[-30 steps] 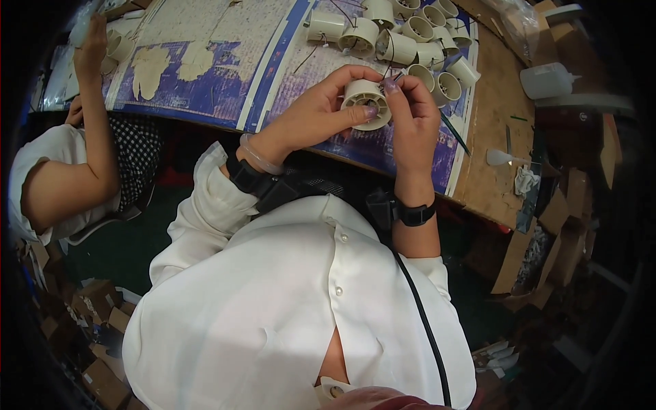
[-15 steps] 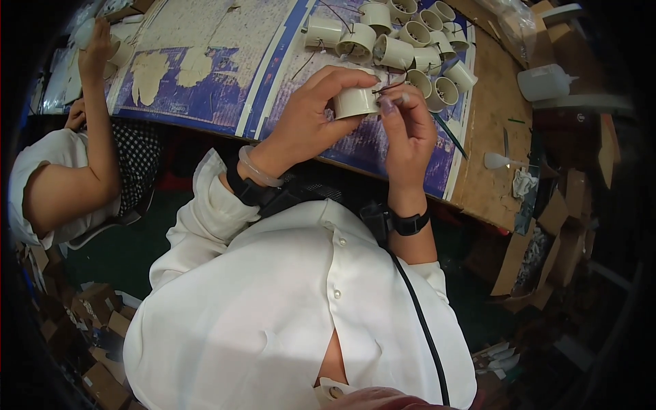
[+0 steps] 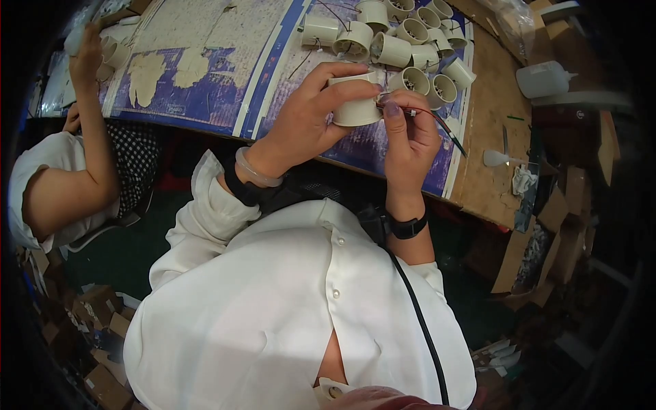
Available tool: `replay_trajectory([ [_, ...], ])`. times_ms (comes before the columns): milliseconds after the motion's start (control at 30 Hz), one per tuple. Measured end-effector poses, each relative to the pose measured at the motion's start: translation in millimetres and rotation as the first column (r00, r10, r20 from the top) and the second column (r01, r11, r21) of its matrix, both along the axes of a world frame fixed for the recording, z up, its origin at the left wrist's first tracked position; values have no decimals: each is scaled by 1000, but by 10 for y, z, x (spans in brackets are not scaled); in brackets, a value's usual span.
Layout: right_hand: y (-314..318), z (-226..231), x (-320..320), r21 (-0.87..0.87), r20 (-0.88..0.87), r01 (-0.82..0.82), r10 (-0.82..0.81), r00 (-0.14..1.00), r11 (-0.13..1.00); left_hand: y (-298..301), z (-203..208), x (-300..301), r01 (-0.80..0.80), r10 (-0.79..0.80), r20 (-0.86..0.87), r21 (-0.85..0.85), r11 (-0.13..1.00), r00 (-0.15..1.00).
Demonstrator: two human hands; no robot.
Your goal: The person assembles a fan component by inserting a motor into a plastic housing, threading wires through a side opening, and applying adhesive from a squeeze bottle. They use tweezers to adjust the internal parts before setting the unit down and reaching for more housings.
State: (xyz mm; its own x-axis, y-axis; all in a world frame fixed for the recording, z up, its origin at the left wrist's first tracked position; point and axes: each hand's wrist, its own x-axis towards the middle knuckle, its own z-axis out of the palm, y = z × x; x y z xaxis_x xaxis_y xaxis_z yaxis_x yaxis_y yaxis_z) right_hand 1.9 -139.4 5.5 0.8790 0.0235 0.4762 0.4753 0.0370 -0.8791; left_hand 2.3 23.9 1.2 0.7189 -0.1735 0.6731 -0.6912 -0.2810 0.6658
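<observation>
My left hand [image 3: 307, 115] is wrapped round a cream-white cylindrical plastic cup [image 3: 357, 114], thumb low on its wall and fingers over its top side. At the cup's right side, my right hand [image 3: 408, 143] is closed in a pinch on a thin dark red wire [image 3: 418, 110] that comes out there. The wire's free end, with a small white tip, sticks out to the right past my fingers. Beyond my hands stand and lie several similar cups [image 3: 392, 50], some with dark wires. The exact spot under my right fingertips is hidden.
A thin dark pointed tool [image 3: 452, 139] lies right of my right hand on the worn blue-and-white table covering [image 3: 225, 116]. Further right are a white squeeze bottle [image 3: 543, 80], a small white dropper-like bottle [image 3: 495, 158] and open cardboard boxes [image 3: 526, 263]. A co-worker's arm [image 3: 89, 137] is at left.
The cup has tilted and come slightly nearer in my left hand. The wire now extends rightward past my right fingers, where before it stood up at the cup's edge.
</observation>
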Motion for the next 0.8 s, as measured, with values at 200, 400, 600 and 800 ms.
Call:
replay_trajectory([
  [200,-69,48,-33,-46,-6,-61,61,998,997,33,-32,-5,87,-99,-149,-85,993,984],
  [400,-161,99,47,-425,450,171,44,892,889,51,-46,-45,270,-541,-479,-523,808,691],
  [600,-215,119,92,-518,705,372,138,696,770,44,-28,-78,226,-676,-581,-658,718,453],
  [800,-226,137,34,-558,705,374,186,684,740,74,-5,-96,-148,-972,-230,-964,221,44],
])
